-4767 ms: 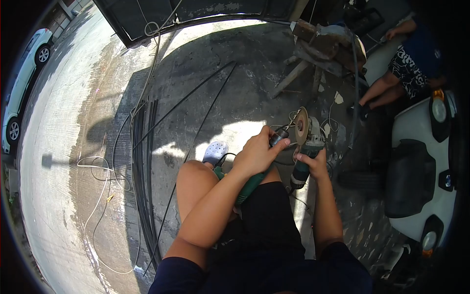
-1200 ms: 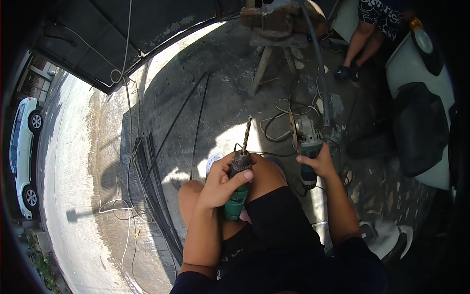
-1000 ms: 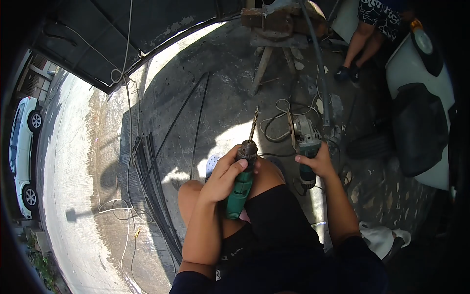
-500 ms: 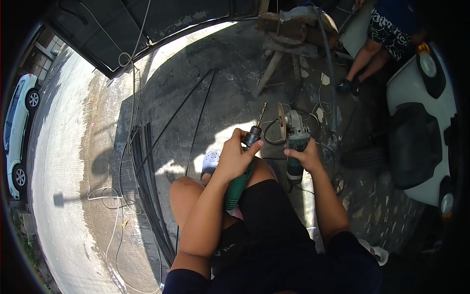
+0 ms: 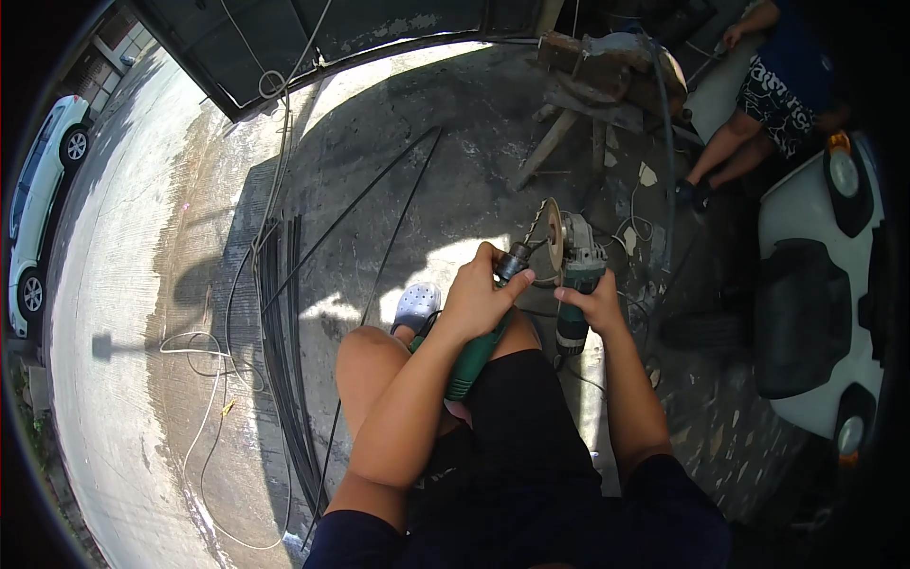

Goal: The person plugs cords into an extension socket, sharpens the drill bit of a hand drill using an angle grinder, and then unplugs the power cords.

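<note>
"What does the left hand (image 5: 482, 302) have?"

"A green drill (image 5: 472, 368). The grip is clamped on its front end, around the chuck (image 5: 512, 263), and the body slants back toward the near side, over the lap."

"And the right hand (image 5: 600, 303)?"

"That grip is closed firmly on an angle grinder (image 5: 580, 279), with the thumb across its left side. The grinder's head points to the far side and its dark rear end toward the near side."

"How do the two tools stand to each other?"

"Side by side, drill on the left. The drill bit (image 5: 535, 228) tilts far and right, up to the grinder's disc (image 5: 555, 235). I can't tell whether they touch."

"What's on the ground around them?"

"Left of the knees, a bundle of long dark bars (image 5: 278, 332) lies on the floor (image 5: 370, 142), and farther left a pale cable (image 5: 194, 436) runs in loose loops. A pale shoe with holes (image 5: 417, 303) is just beyond the left knee."

"Anything farther off?"

"On the far right, a rusty metal block (image 5: 602, 81) sits on a legged stand (image 5: 548, 150). Beyond it is another person (image 5: 773, 104) in patterned shorts, near the front of a white vehicle (image 5: 834, 379)."
</note>
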The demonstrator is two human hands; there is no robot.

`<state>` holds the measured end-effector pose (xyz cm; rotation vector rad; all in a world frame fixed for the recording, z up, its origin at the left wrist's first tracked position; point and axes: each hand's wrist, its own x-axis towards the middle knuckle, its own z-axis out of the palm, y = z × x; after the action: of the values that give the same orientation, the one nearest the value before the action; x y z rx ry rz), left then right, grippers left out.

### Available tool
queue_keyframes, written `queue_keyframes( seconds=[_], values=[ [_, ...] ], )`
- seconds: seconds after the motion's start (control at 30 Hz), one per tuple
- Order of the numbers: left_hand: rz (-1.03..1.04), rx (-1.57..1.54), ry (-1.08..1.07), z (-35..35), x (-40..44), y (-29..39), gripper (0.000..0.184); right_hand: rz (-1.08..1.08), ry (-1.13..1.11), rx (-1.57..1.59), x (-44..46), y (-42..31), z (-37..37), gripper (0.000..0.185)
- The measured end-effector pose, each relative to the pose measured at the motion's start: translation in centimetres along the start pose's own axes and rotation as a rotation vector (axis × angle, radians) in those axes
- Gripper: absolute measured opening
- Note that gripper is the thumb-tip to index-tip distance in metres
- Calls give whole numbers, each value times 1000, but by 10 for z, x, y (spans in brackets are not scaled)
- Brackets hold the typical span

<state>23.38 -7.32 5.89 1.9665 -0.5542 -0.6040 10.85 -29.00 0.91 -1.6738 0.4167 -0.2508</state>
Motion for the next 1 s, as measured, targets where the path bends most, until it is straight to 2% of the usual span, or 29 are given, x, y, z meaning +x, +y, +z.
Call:
queue_keyframes(
  seconds=[0.77, 1.0],
  values=[
    [-35, 13, 11, 10, 0, -6, 61, 98, -11, 32, 6, 4, -4, 34],
    [-57, 18, 39, 13, 3, -8, 61, 58, 2, 83, 6, 7, 8, 32]
  ],
)
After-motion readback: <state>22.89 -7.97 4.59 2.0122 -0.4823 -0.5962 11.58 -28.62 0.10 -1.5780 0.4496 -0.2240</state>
